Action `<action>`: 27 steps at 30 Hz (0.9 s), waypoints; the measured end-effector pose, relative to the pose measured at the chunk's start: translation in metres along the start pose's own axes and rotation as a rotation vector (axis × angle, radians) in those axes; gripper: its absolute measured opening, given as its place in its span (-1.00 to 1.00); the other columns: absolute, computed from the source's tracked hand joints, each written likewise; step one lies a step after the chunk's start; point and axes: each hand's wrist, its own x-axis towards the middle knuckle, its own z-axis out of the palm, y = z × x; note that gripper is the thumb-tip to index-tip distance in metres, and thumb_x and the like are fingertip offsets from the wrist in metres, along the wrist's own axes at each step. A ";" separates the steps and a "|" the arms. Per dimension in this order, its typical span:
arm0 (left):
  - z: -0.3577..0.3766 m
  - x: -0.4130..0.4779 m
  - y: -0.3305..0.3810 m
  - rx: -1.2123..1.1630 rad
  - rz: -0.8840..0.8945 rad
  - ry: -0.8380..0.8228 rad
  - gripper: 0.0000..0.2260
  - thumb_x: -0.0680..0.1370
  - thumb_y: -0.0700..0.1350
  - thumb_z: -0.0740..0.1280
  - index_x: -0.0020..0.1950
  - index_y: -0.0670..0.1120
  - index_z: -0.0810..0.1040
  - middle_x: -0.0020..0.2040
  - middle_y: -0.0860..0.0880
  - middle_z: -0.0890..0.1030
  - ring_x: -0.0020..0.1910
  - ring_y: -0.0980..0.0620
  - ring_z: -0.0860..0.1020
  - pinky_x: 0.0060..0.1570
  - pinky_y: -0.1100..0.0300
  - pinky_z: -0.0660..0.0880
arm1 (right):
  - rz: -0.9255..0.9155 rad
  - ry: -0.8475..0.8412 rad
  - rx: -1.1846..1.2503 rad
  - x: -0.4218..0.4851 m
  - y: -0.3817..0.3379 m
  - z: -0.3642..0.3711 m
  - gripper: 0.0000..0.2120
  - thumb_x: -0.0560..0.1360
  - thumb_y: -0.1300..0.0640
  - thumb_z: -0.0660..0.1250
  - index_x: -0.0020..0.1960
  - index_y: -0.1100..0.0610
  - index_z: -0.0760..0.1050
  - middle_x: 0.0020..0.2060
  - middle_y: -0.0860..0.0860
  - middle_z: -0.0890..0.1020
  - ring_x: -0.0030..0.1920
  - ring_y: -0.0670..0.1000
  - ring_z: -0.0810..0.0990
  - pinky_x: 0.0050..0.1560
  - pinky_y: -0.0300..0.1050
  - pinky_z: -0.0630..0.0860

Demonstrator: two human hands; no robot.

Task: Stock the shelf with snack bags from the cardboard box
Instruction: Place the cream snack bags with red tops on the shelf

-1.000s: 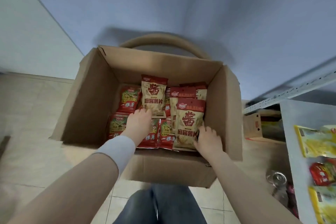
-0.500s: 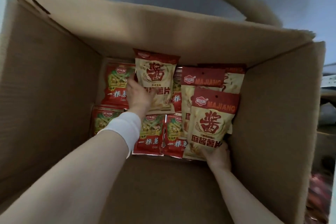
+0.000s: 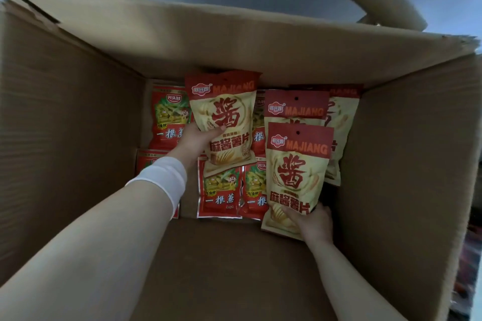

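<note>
Head view looks down into the cardboard box (image 3: 78, 138), its near floor bare and its walls close on both sides. Nearest, the right hand (image 3: 314, 221) has its fingers (image 3: 292, 212) clenched on the bottom edge of a cream MAJIANG bag (image 3: 297, 177) by the right wall. Farther in, the left hand (image 3: 194, 138), white cuff (image 3: 161, 180) at the wrist, grips a second cream bag (image 3: 224, 117), thumb across its front. Red snack bags (image 3: 219, 190) lie flat beneath; more cream bags (image 3: 341, 117) lean near the far wall
</note>
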 end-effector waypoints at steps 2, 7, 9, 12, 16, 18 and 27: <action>-0.003 -0.013 -0.003 -0.014 0.007 -0.011 -0.66 0.48 -0.20 0.40 0.24 -0.18 0.48 0.18 -0.10 0.58 0.13 -0.03 0.54 0.10 0.11 0.46 | -0.019 -0.090 0.121 -0.005 0.000 -0.009 -0.42 0.33 0.01 0.52 0.28 0.13 0.43 0.21 0.09 0.54 0.22 0.12 0.51 0.14 -0.07 0.46; -0.015 -0.060 -0.004 -0.051 0.109 -0.021 -0.66 0.50 -0.18 0.38 0.26 -0.16 0.47 0.14 -0.08 0.59 0.05 0.02 0.57 0.09 0.10 0.49 | -0.127 -0.214 0.271 -0.028 -0.004 -0.033 -0.42 0.35 0.07 0.51 0.31 0.11 0.42 0.22 0.07 0.56 0.22 0.09 0.52 0.18 -0.08 0.45; -0.023 -0.086 0.002 -0.069 0.147 -0.009 -0.71 0.51 -0.15 0.38 0.21 -0.11 0.48 0.07 -0.03 0.59 -0.04 0.10 0.57 0.00 0.15 0.49 | -0.175 -0.255 0.305 -0.044 -0.005 -0.044 -0.42 0.34 0.06 0.51 0.31 0.10 0.42 0.22 0.07 0.56 0.21 0.08 0.53 0.22 -0.05 0.45; -0.034 -0.128 0.015 -0.086 0.199 0.011 -0.71 0.51 -0.09 0.38 0.20 -0.07 0.46 0.04 -0.01 0.60 -0.02 0.07 0.57 -0.03 0.15 0.50 | -0.266 -0.317 0.337 -0.079 -0.008 -0.064 -0.49 0.40 0.09 0.47 0.29 0.12 0.42 0.19 0.07 0.57 0.13 0.01 0.54 0.14 -0.12 0.45; -0.047 -0.184 0.034 -0.099 0.299 0.025 -0.72 0.50 -0.03 0.38 0.17 -0.04 0.46 -0.01 0.04 0.62 0.04 0.01 0.61 -0.02 0.05 0.56 | -0.361 -0.266 0.408 -0.129 -0.002 -0.087 -0.53 0.40 0.17 0.47 0.27 0.17 0.43 0.17 0.05 0.58 0.07 -0.03 0.53 0.07 -0.17 0.46; -0.051 -0.210 0.044 -0.099 0.356 0.015 -0.72 0.50 -0.02 0.38 0.17 -0.04 0.45 0.02 0.01 0.63 0.06 -0.02 0.61 0.00 -0.01 0.57 | -0.398 -0.204 0.477 -0.156 0.007 -0.097 -0.53 0.38 0.17 0.48 0.25 0.18 0.45 0.10 0.03 0.59 0.02 -0.05 0.54 -0.02 -0.22 0.48; -0.022 -0.336 0.076 -0.085 0.670 -0.232 -0.74 0.50 -0.04 0.38 0.15 -0.06 0.49 -0.01 0.05 0.64 -0.03 0.11 0.63 -0.06 0.21 0.58 | -0.528 0.077 0.793 -0.269 0.106 -0.119 -0.73 0.37 0.17 0.49 0.01 -0.01 0.51 -0.02 -0.03 0.65 -0.07 -0.12 0.59 -0.19 -0.28 0.48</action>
